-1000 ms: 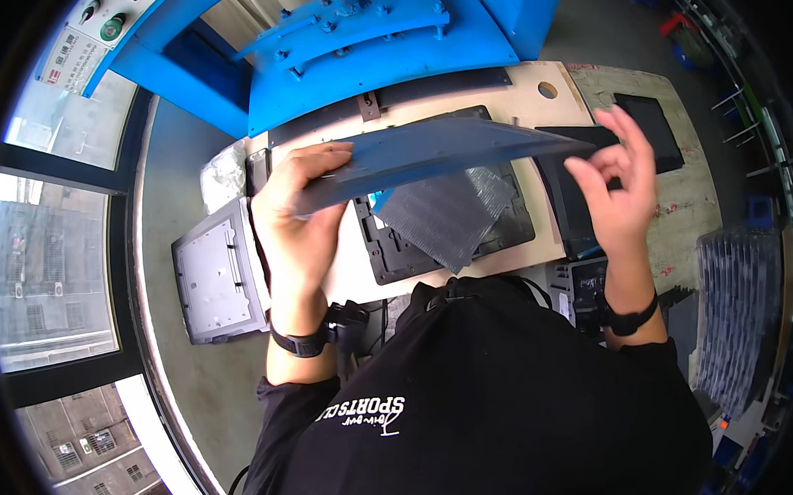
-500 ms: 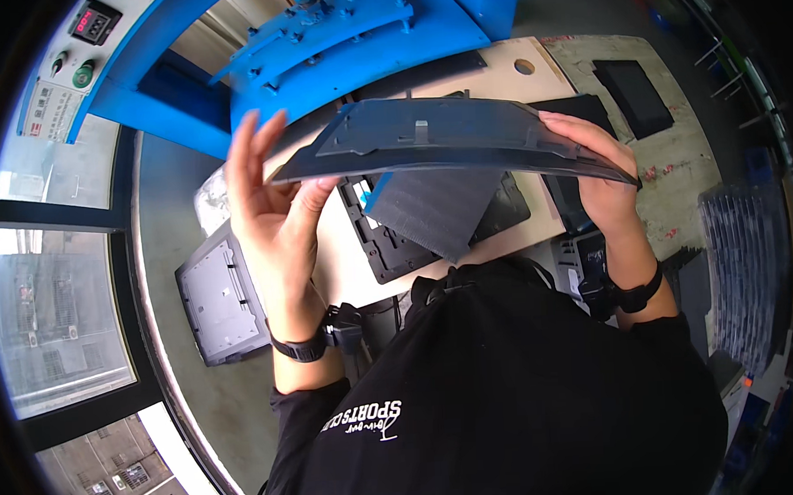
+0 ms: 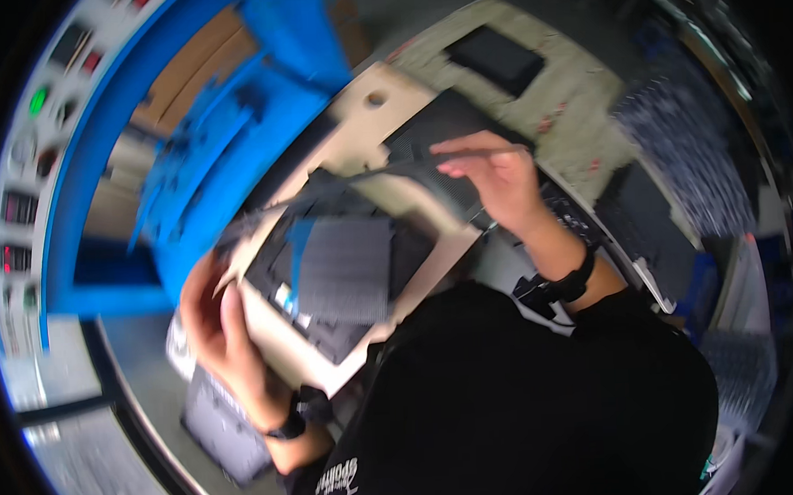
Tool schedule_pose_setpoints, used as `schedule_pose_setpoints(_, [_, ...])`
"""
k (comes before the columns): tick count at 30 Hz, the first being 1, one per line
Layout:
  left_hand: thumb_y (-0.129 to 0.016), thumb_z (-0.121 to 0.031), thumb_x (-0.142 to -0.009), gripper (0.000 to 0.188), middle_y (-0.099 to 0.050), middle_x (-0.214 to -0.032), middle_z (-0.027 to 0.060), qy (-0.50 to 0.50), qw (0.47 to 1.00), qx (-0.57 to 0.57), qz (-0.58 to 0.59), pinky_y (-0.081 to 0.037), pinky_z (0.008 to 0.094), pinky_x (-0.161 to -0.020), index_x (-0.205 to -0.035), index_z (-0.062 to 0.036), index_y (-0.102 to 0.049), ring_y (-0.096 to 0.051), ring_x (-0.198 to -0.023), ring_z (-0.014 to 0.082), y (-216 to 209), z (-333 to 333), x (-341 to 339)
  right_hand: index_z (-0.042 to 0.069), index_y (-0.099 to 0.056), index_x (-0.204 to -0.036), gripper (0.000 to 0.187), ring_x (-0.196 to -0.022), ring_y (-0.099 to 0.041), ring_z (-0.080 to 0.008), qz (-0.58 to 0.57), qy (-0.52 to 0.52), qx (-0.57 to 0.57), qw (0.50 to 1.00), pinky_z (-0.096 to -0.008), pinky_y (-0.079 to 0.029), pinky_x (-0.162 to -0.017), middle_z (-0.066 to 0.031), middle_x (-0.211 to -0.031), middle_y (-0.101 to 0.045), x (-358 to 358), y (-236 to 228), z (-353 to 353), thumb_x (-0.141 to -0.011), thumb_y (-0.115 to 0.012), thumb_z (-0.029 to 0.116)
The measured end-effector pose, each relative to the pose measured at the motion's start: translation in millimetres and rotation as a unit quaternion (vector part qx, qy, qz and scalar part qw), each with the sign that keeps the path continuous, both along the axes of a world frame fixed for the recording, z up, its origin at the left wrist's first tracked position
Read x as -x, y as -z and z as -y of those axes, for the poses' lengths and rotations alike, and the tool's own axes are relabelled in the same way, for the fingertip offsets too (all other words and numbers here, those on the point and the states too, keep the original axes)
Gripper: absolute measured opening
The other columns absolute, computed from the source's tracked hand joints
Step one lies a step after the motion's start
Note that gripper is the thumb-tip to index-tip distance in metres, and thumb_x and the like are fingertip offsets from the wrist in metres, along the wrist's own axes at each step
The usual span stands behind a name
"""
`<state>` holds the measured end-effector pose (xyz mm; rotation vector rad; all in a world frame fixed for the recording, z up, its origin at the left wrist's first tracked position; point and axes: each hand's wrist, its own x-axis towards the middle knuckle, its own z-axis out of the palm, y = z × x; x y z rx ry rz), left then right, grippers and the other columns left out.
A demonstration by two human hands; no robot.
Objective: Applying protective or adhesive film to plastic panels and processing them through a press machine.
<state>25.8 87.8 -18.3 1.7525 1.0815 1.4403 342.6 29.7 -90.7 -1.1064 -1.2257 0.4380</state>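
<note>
A thin dark plastic panel (image 3: pixel 367 172) spans the space between my hands, seen almost edge-on and blurred. My left hand (image 3: pixel 223 321) is closed around its left end, thumb on the near side. At the other end, my right hand (image 3: pixel 498 177) pinches the panel between fingers and thumb. Under it, a black moulded fixture (image 3: pixel 337 337) with cut-outs lies on a pale wooden board (image 3: pixel 281 345). A dark grey ribbed sheet (image 3: pixel 344 272) with a blue strip along its left edge rests on the fixture.
A blue press machine (image 3: pixel 203 167) stands at the back left beside a control panel (image 3: pixel 19 211). A black pad (image 3: pixel 496 59) lies on the worn table at the far right. Stacked clear trays (image 3: pixel 684 155) are farther right. Another grey panel (image 3: pixel 223 428) sits low at left.
The view has turned to the right, so the press and board appear rotated. The panel has tipped from showing its broad face to nearly edge-on, still in both hands.
</note>
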Motion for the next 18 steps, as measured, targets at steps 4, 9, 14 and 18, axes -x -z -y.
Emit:
schedule_pose_setpoints(4, [-0.052,-0.006,-0.094,0.016,-0.062,-0.1,0.0097,0.033,0.999,0.007,-0.042,-0.048,0.0277,-0.079,-0.105,0.003,-0.059,-0.058,-0.085,0.0144,26.7,-18.9,21.8,-0.006,-0.056,-0.087,0.036,-0.057,-0.067,-0.023,-0.327,0.156,0.063,0.93,-0.029,-0.055,-0.049,-0.0178,-0.084,-0.065,-66.0,9.7,14.4,-0.089,-0.065,0.028])
schedule_pose_setpoints(9, [-0.053,-0.017,-0.096,0.019,-0.065,-0.086,0.0083,0.021,0.997,0.071,-0.021,-0.053,0.028,-0.073,-0.09,-0.0009,-0.06,-0.063,-0.074,0.0144,46.2,-19.5,12.6,0.001,-0.048,-0.096,0.03,-0.069,-0.068,-0.0305,-0.536,0.268,0.015,0.8,-0.0364,-0.058,-0.058,-0.0118,-0.076,-0.06,-174.6,68.0,65.5,-0.092,-0.06,0.029])
schedule_pose_setpoints(14, [-0.054,-0.014,-0.095,0.017,-0.063,-0.083,0.0091,-0.006,0.994,0.082,-0.068,-0.051,0.0289,-0.074,-0.089,0.0005,-0.059,-0.061,-0.076,0.015,30.8,-18.2,-2.0,0.004,-0.043,-0.109,0.019,-0.102,-0.061,-0.033,-0.64,0.223,-0.014,0.736,-0.0417,-0.054,-0.087,-0.0212,-0.107,-0.053,-240.1,118.0,44.7,-0.098,-0.047,0.019])
schedule_pose_setpoints(18, [-0.055,-0.016,-0.096,0.019,-0.065,-0.082,0.0087,-0.059,0.992,0.079,-0.077,-0.051,0.0278,-0.075,-0.094,0.0021,-0.06,-0.062,-0.076,0.0145,18.9,-14.5,0.3,0.002,-0.034,-0.127,0.031,-0.113,-0.055,-0.036,-0.679,0.17,-0.01,0.714,-0.0454,-0.048,-0.098,-0.0279,-0.129,-0.041,-280.8,137.6,-36.4,-0.101,-0.038,0.017])
